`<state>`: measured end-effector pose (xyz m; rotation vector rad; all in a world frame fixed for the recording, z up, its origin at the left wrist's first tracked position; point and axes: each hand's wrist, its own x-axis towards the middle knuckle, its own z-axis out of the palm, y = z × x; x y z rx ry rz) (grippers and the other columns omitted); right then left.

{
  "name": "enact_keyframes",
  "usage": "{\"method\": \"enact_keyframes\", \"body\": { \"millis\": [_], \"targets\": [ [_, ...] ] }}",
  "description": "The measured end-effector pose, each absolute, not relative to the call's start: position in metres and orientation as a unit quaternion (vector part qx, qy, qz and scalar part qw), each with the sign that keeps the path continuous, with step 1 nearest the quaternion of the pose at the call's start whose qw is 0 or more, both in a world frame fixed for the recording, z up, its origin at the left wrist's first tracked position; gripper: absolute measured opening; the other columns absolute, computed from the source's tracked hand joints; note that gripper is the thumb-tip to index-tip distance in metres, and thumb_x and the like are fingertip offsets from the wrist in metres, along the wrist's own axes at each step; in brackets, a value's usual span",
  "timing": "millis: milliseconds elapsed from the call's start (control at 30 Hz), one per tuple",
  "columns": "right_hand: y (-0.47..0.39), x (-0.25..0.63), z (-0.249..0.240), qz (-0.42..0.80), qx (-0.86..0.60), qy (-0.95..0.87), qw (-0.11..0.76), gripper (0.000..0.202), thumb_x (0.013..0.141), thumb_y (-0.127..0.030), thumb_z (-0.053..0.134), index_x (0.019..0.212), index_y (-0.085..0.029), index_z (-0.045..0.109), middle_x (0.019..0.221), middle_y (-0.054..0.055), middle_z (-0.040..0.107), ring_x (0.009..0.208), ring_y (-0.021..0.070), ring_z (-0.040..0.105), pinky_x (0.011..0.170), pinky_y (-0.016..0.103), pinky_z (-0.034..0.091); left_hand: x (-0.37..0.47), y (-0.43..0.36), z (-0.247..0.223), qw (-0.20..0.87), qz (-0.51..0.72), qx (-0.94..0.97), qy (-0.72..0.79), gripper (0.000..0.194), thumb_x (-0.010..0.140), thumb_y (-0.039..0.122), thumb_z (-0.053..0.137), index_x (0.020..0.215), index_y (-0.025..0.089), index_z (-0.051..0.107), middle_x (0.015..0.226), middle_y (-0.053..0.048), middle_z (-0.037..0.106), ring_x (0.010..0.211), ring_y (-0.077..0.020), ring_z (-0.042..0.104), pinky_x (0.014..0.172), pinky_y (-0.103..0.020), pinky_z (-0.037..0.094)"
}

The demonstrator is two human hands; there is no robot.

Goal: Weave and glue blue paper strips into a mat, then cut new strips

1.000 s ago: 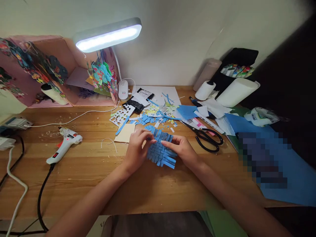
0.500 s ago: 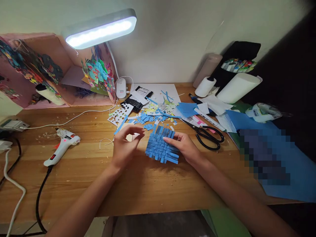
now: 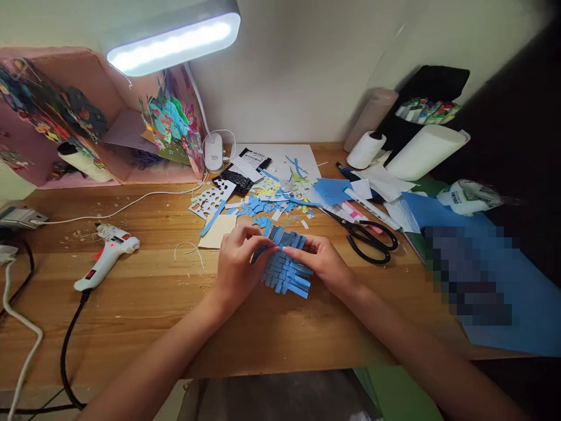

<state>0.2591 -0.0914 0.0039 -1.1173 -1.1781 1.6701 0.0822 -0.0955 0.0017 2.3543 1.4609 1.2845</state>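
Woven blue paper [image 3: 284, 272], pinched by left hand [image 3: 239, 262] and right hand [image 3: 326, 261], is seemingly being adjusted, gentle precision being needed.

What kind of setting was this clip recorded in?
Probably a craft desk, perhaps at home: a hot glue gun lies on the wooden desktop, black-handled scissors lie among paper scraps, and a lit lamp hangs over it.

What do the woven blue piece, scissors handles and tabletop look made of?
Woven blue piece: probably matte paper; thin, flat strips interlace. Scissors handles: perhaps plastic or coated metal, smooth, uniformly black. Tabletop: wood or wood-look laminate, low sheen, visible grain.
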Motion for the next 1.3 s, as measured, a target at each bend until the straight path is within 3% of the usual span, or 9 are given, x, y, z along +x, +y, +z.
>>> {"method": "enact_keyframes", "body": {
  "millis": [200,400,500,633,733,833,1000,1167,1300],
  "targets": [
    [-0.093,0.258,0.005,0.645,-0.463,-0.458,0.400,0.019,0.068,-0.033,0.072,0.079,-0.018,0.071,0.075,0.001,0.072,0.064,0.0141,0.064,0.063,0.026,0.050,0.084,-0.097,0.003,0.080,0.400,0.779,0.477,0.003,0.083,0.020,0.058,0.082,0.018,0.059,0.088,-0.003,0.055,0.085,-0.0179,0.053,0.076,-0.034,0.038],
    [-0.085,0.261,-0.001,0.656,-0.475,-0.407,0.422,0.025,0.062,-0.034,0.076,0.080,-0.017,0.072,0.078,0.003,0.074,0.066,0.0161,0.066,0.067,0.029,0.052,0.078,-0.094,0.016,0.345,0.514,0.632,0.466,0.007,0.088,0.022,0.050,0.082,0.019,0.052,0.088,-0.003,0.057,0.089,-0.0159,0.056,0.079,-0.030,0.044],
    [-0.084,0.263,-0.002,0.664,-0.469,-0.397,0.426,0.023,0.062,-0.034,0.075,0.078,-0.018,0.072,0.078,0.003,0.073,0.065,0.0157,0.066,0.067,0.029,0.052,0.072,-0.089,0.020,0.427,0.559,0.544,0.457,0.006,0.086,0.023,0.053,0.088,0.018,0.051,0.096,-0.005,0.063,0.089,-0.0155,0.060,0.083,-0.031,0.046],
    [-0.084,0.263,-0.002,0.661,-0.472,-0.402,0.422,0.022,0.063,-0.034,0.075,0.078,-0.018,0.072,0.078,0.003,0.074,0.066,0.0157,0.066,0.067,0.029,0.053,0.067,-0.085,0.020,0.435,0.568,0.517,0.469,0.015,0.081,0.019,0.053,0.097,0.019,0.053,0.080,-0.001,0.062,0.068,-0.0112,0.058,0.068,-0.026,0.048],
    [-0.085,0.264,-0.003,0.662,-0.471,-0.406,0.419,0.022,0.063,-0.034,0.075,0.077,-0.018,0.071,0.077,0.003,0.074,0.065,0.0156,0.066,0.065,0.028,0.053,0.067,-0.085,0.019,0.403,0.543,0.534,0.507,0.009,0.077,0.017,0.054,0.083,0.017,0.061,0.068,0.001,0.056,0.061,-0.0092,0.052,0.058,-0.021,0.044],
    [-0.085,0.264,-0.003,0.668,-0.463,-0.408,0.416,0.020,0.064,-0.033,0.074,0.077,-0.018,0.071,0.078,0.002,0.074,0.065,0.0151,0.066,0.065,0.028,0.053,0.068,-0.083,0.018,0.411,0.505,0.539,0.534,0.007,0.069,0.015,0.060,0.074,0.015,0.063,0.070,0.000,0.061,0.063,-0.0099,0.054,0.059,-0.022,0.045],
    [-0.085,0.264,-0.002,0.661,-0.468,-0.405,0.424,0.020,0.064,-0.033,0.075,0.076,-0.018,0.071,0.076,0.003,0.074,0.064,0.0158,0.066,0.066,0.029,0.053,0.067,-0.081,0.012,0.425,0.478,0.548,0.539,0.020,0.062,0.009,0.063,0.082,0.014,0.067,0.074,-0.002,0.066,0.068,-0.0116,0.061,0.068,-0.024,0.050],
    [-0.084,0.266,-0.003,0.652,-0.475,-0.403,0.433,0.023,0.064,-0.033,0.074,0.080,-0.017,0.071,0.079,0.004,0.074,0.068,0.0177,0.067,0.069,0.032,0.053,0.069,-0.084,0.012,0.471,0.479,0.524,0.524,0.019,0.063,0.023,0.075,0.078,0.014,0.068,0.076,-0.004,0.070,0.068,-0.0151,0.066,0.066,-0.026,0.053],
    [-0.083,0.268,-0.002,0.654,-0.470,-0.399,0.438,0.021,0.065,-0.033,0.074,0.079,-0.018,0.071,0.080,0.004,0.074,0.068,0.0173,0.067,0.069,0.031,0.053,0.071,-0.087,0.014,0.488,0.470,0.503,0.537,0.020,0.067,0.030,0.073,0.079,0.014,0.071,0.073,-0.007,0.072,0.067,-0.0192,0.068,0.060,-0.028,0.054]
  ]
}}
